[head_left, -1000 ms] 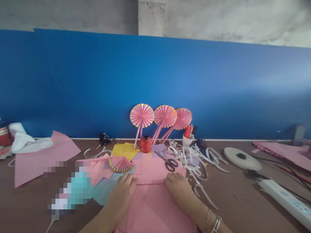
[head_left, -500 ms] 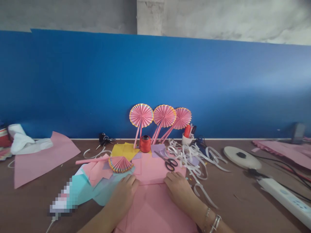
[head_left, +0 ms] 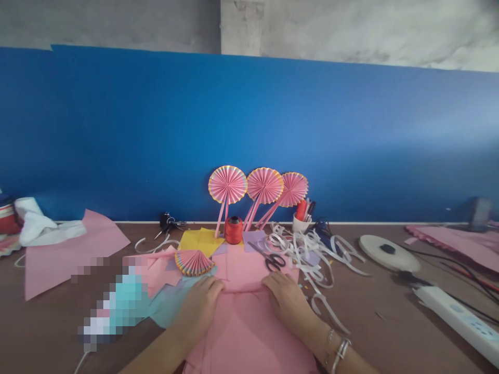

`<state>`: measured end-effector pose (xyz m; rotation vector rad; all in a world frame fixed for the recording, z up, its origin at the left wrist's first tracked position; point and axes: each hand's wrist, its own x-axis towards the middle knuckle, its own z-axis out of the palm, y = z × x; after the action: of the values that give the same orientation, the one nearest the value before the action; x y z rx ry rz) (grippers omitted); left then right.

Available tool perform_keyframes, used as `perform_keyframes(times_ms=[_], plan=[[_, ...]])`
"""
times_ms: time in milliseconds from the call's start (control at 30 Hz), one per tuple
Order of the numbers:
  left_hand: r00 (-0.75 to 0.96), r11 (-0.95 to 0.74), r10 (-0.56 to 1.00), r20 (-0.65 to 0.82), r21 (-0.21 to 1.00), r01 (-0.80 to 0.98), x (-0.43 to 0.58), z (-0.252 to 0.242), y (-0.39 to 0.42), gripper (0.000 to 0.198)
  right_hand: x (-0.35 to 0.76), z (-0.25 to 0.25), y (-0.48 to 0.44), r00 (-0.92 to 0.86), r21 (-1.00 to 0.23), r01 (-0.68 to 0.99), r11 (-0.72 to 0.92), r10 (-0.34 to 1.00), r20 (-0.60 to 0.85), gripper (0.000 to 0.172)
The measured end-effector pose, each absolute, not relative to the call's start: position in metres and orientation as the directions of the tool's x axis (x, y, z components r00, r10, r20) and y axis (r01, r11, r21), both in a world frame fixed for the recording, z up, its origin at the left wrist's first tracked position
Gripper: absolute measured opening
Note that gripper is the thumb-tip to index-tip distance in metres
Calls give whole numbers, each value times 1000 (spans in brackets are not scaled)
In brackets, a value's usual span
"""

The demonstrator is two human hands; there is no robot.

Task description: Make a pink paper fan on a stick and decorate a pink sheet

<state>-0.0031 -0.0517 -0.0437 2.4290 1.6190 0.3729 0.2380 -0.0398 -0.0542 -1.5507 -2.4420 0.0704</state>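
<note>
A pink sheet of paper (head_left: 257, 332) lies in front of me on other pink paper. My left hand (head_left: 205, 293) pinches its far edge at the left corner, fingers bent and pressed together. At the right end of the same edge, my right hand (head_left: 284, 296) grips in a like way, thumb out of sight. Between the hands the edge looks slightly raised or creased. Just beyond the right fingertips lie black-handled scissors (head_left: 275, 262). A half-open pleated paper fan (head_left: 194, 263) rests beyond my left hand.
Three round pleated fans (head_left: 228, 185) lean on the blue partition (head_left: 136, 130) behind a red thread spool (head_left: 234, 231). White curled strips (head_left: 312, 249) lie to the right, near a cup of pens (head_left: 301, 223) and a white power strip (head_left: 460, 317). Pink paper (head_left: 74, 254) lies left.
Both hands have shifted very slightly away from me along with the paper's far edge, the right one a little leftward. The camera view has moved a touch.
</note>
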Motion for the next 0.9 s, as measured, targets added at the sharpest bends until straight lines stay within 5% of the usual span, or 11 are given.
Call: perform_keyframes(times_ms=[267,533,800,900], plan=[[428,-468,878,215,195,862,-1,-48,-51,27,236,-55,-38,-442,-53,882,468,862,249,15],[452,-457,889,70,105,883,-2,-42,-55,31,237,-52,-36,-516,43,856,516,844,147,16],[350,-362,932,95,268,893,-3,-39,-47,31,238,-53,-35,-406,-208,865,457,880,246,22],[360,-381,924,127,250,890,-3,-45,-43,30,236,-57,-31,-370,-213,875,434,886,280,19]])
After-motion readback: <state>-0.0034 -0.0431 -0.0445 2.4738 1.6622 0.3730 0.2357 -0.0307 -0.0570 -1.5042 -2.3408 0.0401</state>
